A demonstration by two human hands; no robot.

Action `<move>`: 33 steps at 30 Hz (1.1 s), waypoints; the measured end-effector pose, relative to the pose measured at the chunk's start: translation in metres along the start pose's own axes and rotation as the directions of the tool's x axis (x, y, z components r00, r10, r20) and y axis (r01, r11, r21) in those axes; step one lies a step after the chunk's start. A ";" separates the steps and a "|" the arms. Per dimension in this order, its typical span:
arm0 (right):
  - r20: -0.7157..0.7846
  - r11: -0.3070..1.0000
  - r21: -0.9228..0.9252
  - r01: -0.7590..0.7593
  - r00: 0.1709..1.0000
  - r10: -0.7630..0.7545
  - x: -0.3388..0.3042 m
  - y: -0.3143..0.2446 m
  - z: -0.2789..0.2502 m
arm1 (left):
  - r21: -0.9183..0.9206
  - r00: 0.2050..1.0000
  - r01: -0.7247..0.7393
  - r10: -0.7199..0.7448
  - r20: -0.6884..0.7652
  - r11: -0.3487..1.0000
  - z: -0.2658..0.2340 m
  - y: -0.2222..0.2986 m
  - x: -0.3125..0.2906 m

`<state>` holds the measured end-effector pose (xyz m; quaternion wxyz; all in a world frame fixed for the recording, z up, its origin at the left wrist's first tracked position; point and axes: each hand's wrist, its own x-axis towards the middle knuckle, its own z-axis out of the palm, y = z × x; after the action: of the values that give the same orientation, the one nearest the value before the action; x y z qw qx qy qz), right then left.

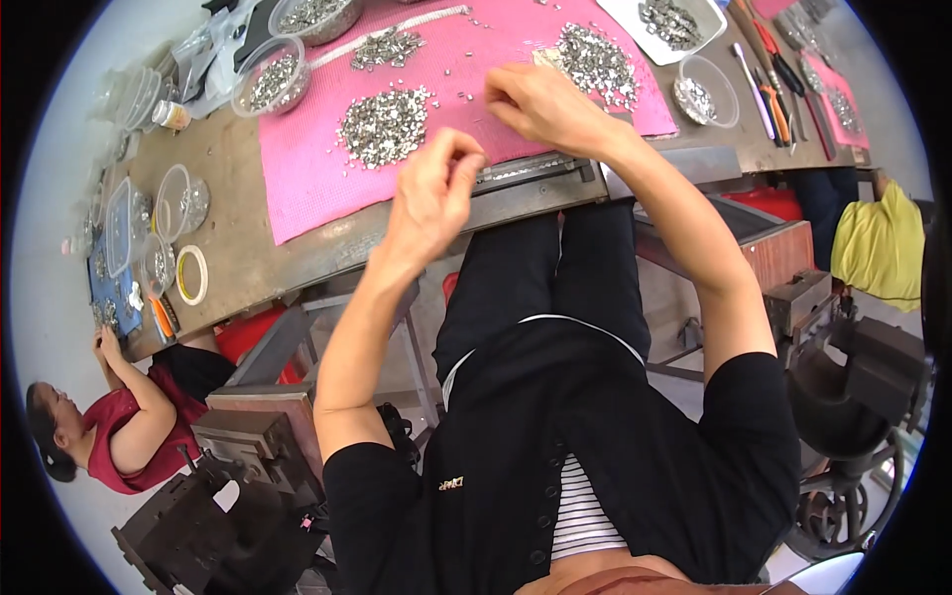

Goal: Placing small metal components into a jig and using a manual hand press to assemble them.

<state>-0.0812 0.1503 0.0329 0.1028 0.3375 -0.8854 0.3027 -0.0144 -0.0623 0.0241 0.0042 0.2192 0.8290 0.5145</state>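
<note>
My left hand [428, 198] is above the near edge of a pink mat [297, 188], thumb and fingers pinched together beside the left end of a narrow metal rail [535, 174] at the table edge. Whatever the pinch holds is too small to make out. My right hand [545, 107] hovers farther up over the mat, its fingers curled in and their tips hidden. A heap of small silvery metal pieces [382, 129] lies left of my hands. Another heap of metal pieces [600, 67] is just beyond my right hand, and a smaller pile [387, 48] sits farther back.
A pale linked strip [397, 30] lies across the mat. Clear tubs of metal parts [270, 79] stand left, with another tub [704, 91] and a white tray [674, 28] right. Pliers [778, 109] lie far right, a tape roll [192, 276] left. Co-workers sit at both sides.
</note>
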 end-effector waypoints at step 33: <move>-0.354 0.998 0.000 -0.064 0.934 0.060 -0.066 -0.059 0.036 | 0.231 0.927 -0.159 0.225 -0.300 0.960 0.016 -0.012 -0.022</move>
<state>0.0081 0.1296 0.0065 0.2525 0.2492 -0.8644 0.3564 0.0049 -0.0613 0.0013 -0.2048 0.2115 0.8408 0.4543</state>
